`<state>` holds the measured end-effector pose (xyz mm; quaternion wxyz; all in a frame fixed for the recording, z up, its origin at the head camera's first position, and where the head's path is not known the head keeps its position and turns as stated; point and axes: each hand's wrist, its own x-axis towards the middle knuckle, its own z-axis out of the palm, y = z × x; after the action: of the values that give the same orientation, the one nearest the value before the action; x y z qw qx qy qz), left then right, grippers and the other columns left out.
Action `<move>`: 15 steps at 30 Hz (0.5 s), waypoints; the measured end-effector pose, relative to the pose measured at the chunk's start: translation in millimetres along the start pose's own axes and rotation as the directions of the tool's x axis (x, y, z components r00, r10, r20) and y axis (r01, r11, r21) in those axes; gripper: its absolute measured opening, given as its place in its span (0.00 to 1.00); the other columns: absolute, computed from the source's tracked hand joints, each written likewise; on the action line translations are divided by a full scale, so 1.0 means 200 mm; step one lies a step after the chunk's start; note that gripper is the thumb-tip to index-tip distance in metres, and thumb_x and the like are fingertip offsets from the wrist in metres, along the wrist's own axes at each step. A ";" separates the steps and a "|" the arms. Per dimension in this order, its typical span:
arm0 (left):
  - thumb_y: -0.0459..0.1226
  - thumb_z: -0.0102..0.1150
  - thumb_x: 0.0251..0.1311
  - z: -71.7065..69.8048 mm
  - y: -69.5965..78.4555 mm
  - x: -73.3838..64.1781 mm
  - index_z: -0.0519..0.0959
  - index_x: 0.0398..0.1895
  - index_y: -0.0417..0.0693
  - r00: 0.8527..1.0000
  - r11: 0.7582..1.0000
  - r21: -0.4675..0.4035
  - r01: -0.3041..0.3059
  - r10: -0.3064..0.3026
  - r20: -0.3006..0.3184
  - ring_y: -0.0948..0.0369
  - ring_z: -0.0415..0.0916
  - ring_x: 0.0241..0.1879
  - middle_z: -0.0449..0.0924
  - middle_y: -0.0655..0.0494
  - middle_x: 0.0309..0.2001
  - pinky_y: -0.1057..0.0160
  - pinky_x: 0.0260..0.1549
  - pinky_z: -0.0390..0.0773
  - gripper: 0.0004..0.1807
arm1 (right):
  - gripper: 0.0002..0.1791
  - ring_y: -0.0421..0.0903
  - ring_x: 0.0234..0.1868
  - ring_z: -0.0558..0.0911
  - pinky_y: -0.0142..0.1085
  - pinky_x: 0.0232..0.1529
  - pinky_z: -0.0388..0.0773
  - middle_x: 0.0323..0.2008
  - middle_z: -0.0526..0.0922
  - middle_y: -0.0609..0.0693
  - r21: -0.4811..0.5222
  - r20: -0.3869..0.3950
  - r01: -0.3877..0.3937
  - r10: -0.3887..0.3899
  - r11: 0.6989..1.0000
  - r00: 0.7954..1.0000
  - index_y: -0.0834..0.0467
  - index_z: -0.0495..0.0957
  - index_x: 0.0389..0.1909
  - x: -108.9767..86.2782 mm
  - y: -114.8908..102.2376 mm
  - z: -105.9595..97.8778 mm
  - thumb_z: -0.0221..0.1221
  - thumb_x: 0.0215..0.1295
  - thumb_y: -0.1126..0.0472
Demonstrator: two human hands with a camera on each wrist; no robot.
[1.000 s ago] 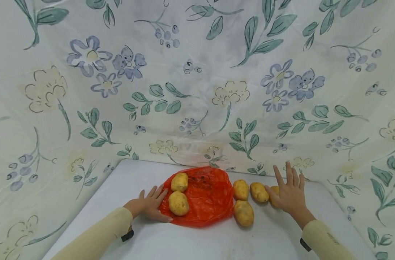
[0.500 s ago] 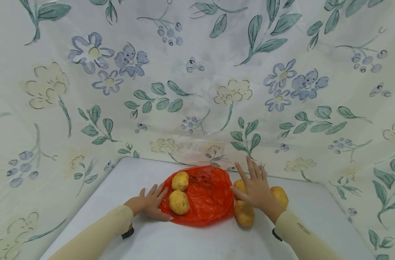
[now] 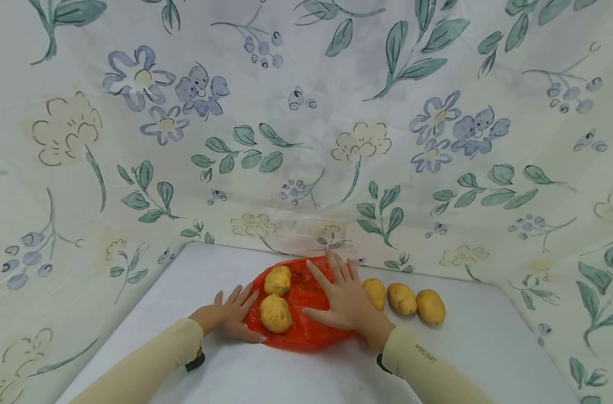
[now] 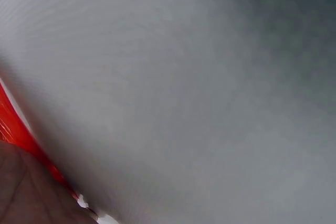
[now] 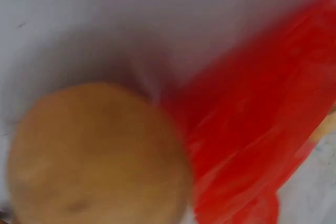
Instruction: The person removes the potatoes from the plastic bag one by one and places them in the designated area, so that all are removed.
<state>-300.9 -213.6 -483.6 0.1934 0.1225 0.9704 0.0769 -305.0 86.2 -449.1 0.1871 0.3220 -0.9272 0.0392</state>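
Observation:
A red plastic bag (image 3: 298, 325) lies spread flat in the head view, with two potatoes (image 3: 276, 314) on its left part. My left hand (image 3: 233, 317) rests at the bag's left edge, fingers straight and spread. Its palm and a strip of red bag (image 4: 26, 137) show in the left wrist view's lower corner. Over the bag's right part my right hand (image 3: 344, 300) is spread, holding nothing. A potato (image 5: 100, 156) fills the lower left of the right wrist view beside the bag; in the head view the right hand and wrist hide the front potato.
Right of the bag, a potato (image 3: 374, 293) is partly covered by the right hand. Two more potatoes, a middle one (image 3: 402, 298) and an outer one (image 3: 431, 307), follow in a row. The white table (image 3: 225, 376) ends at a flower-patterned cloth (image 3: 306, 140) behind.
My right hand has swept left, from above the outermost potato, across the row, to over the bag. The left hand has stayed at the bag's edge, and the potatoes have not moved.

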 end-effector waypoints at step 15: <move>0.76 0.62 0.36 0.01 0.00 0.03 0.50 0.79 0.48 1.000 1.000 -0.007 0.008 -0.008 -0.008 0.37 0.34 0.78 0.40 0.43 0.80 0.26 0.67 0.32 0.70 | 0.47 0.54 0.79 0.45 0.64 0.74 0.47 0.81 0.33 0.51 0.123 0.084 0.013 -0.024 0.992 0.996 0.35 0.44 0.79 0.11 -0.30 0.15 0.43 0.62 0.23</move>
<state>-304.4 -211.9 -487.6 0.1902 0.1175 0.9714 0.0798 -293.9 19.5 -472.4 0.1278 0.3428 -0.9272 0.0806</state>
